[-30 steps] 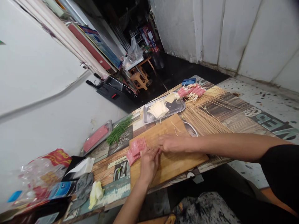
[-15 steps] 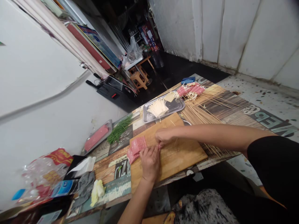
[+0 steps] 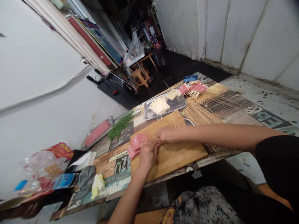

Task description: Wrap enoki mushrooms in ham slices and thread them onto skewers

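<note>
Over the wooden cutting board (image 3: 179, 155), my left hand (image 3: 149, 151) and my right hand (image 3: 167, 135) meet with fingers closed. Between their fingertips shows a small bit of pink, a thin meat slice, mostly hidden by the fingers. Just left of my left hand, a fanned stack of thin meat slices (image 3: 137, 142) overhangs the board's left edge. Beyond the board stands a metal tray (image 3: 178, 105) holding enoki mushrooms (image 3: 159, 105) and a pale yellow square piece (image 3: 171, 94).
Meat-wrapped enoki rolls (image 3: 193, 88) lie at the far end, beside bamboo skewers (image 3: 203, 113) and a blue object (image 3: 190, 78). Leftward are green chives (image 3: 121, 125), a tray of meat (image 3: 97, 134), cabbage leaves (image 3: 98, 185), a grey cloth (image 3: 86, 182) and a plastic bottle (image 3: 64, 181).
My left hand has gone from lying flatter over the pink slice to curled fingertips meeting my right hand. My right hand has shifted slightly, staying beside it. The view has tilted slightly.
</note>
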`<control>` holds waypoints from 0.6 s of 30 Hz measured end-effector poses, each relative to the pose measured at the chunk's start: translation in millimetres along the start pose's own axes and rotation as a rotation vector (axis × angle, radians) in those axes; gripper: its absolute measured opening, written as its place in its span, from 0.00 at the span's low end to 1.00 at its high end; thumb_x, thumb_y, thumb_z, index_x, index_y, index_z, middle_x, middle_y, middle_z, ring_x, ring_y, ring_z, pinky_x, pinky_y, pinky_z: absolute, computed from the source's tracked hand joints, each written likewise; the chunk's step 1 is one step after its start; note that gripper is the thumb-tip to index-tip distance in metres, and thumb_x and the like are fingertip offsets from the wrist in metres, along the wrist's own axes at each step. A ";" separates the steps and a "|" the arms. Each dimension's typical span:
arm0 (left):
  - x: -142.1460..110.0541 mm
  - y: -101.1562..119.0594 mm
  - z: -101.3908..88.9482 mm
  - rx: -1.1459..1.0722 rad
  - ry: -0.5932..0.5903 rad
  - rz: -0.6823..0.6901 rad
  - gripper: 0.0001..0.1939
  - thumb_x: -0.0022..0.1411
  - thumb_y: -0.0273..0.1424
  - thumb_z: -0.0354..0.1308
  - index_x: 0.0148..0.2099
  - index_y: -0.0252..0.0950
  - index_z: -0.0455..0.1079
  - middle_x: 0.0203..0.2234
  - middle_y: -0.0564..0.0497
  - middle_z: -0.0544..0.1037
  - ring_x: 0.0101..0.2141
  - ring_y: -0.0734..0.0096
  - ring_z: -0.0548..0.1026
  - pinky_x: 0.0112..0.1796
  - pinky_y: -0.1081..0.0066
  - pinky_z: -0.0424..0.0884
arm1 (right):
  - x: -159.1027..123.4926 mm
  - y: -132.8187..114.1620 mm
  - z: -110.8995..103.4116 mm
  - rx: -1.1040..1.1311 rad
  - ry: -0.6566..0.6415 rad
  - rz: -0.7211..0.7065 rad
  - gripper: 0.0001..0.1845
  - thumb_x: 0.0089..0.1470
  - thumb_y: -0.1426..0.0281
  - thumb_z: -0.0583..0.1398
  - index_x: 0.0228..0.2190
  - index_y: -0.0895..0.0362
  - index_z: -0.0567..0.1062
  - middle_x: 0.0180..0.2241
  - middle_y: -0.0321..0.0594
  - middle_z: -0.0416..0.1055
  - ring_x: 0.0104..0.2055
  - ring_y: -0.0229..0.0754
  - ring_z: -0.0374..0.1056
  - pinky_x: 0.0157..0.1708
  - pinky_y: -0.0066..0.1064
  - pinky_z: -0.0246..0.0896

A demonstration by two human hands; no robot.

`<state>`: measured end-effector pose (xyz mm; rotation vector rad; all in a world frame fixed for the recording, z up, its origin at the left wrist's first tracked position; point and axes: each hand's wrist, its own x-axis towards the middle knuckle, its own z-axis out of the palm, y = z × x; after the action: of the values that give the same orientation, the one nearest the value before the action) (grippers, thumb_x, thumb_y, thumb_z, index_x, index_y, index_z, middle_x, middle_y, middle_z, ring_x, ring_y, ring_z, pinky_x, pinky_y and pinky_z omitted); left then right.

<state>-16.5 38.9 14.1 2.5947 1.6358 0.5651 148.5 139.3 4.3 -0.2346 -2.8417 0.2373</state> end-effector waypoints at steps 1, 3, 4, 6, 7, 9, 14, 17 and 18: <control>-3.5 1.7 2.8 0.042 0.052 -0.005 0.12 0.68 0.32 0.50 0.40 0.37 0.76 0.31 0.47 0.80 0.31 0.66 0.74 0.35 0.66 0.64 | 2.3 1.2 -3.7 -0.008 -0.053 -0.010 0.18 0.60 0.68 0.54 0.23 0.60 0.75 0.24 0.40 0.70 0.25 0.37 0.53 0.27 0.30 0.47; -10.3 5.2 9.4 0.135 0.166 0.005 0.11 0.67 0.32 0.52 0.45 0.36 0.74 0.37 0.45 0.80 0.38 0.62 0.75 0.40 0.62 0.63 | 5.8 3.5 -11.6 0.007 -0.144 -0.011 0.19 0.61 0.66 0.54 0.22 0.61 0.75 0.23 0.40 0.70 0.23 0.36 0.51 0.26 0.30 0.44; -12.8 6.4 12.5 0.176 0.212 0.018 0.11 0.66 0.32 0.52 0.46 0.36 0.74 0.38 0.45 0.80 0.39 0.61 0.75 0.42 0.61 0.62 | 6.9 4.6 -15.2 0.028 -0.169 -0.005 0.19 0.60 0.66 0.54 0.23 0.61 0.76 0.23 0.40 0.70 0.23 0.35 0.50 0.26 0.30 0.43; -14.4 7.4 17.1 0.235 0.262 0.047 0.10 0.66 0.31 0.53 0.45 0.37 0.74 0.38 0.45 0.80 0.40 0.61 0.75 0.44 0.59 0.60 | 8.1 7.2 -20.6 0.087 -0.186 0.028 0.16 0.58 0.68 0.57 0.23 0.62 0.76 0.23 0.40 0.70 0.23 0.34 0.49 0.25 0.29 0.42; -13.7 7.3 18.3 0.249 0.270 0.058 0.09 0.66 0.31 0.53 0.44 0.37 0.74 0.37 0.46 0.81 0.40 0.61 0.75 0.44 0.59 0.60 | 8.3 8.5 -22.3 0.115 -0.196 0.051 0.15 0.57 0.68 0.57 0.24 0.63 0.77 0.23 0.39 0.70 0.22 0.33 0.49 0.25 0.29 0.41; -10.1 6.0 18.5 0.254 0.262 0.073 0.10 0.67 0.30 0.52 0.43 0.37 0.74 0.36 0.47 0.81 0.38 0.63 0.75 0.43 0.60 0.59 | 7.6 10.9 -23.6 0.169 -0.221 0.092 0.13 0.56 0.69 0.58 0.25 0.62 0.78 0.22 0.38 0.70 0.22 0.33 0.50 0.24 0.28 0.42; -1.7 3.3 13.6 0.219 0.221 0.101 0.10 0.68 0.29 0.51 0.41 0.35 0.73 0.33 0.49 0.81 0.33 0.67 0.73 0.39 0.64 0.58 | -0.6 9.1 -15.3 0.132 -0.119 0.080 0.13 0.57 0.68 0.57 0.30 0.63 0.78 0.27 0.41 0.71 0.26 0.35 0.54 0.27 0.27 0.45; -0.4 3.3 12.1 0.200 0.195 0.082 0.10 0.67 0.30 0.51 0.37 0.36 0.74 0.30 0.50 0.80 0.31 0.67 0.72 0.38 0.65 0.58 | -5.2 5.4 -9.0 0.021 -0.037 0.069 0.16 0.60 0.68 0.54 0.28 0.65 0.76 0.28 0.43 0.70 0.28 0.36 0.53 0.29 0.29 0.45; -0.3 3.5 12.3 0.200 0.188 0.072 0.11 0.67 0.30 0.51 0.37 0.36 0.74 0.29 0.50 0.80 0.31 0.68 0.72 0.38 0.65 0.58 | -5.7 4.8 -8.2 0.009 -0.044 0.071 0.18 0.61 0.68 0.52 0.28 0.65 0.76 0.28 0.43 0.69 0.27 0.37 0.53 0.28 0.29 0.45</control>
<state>-9.7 39.2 3.3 2.8305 1.7415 0.7040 156.9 144.0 9.7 -0.3331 -2.8785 0.2737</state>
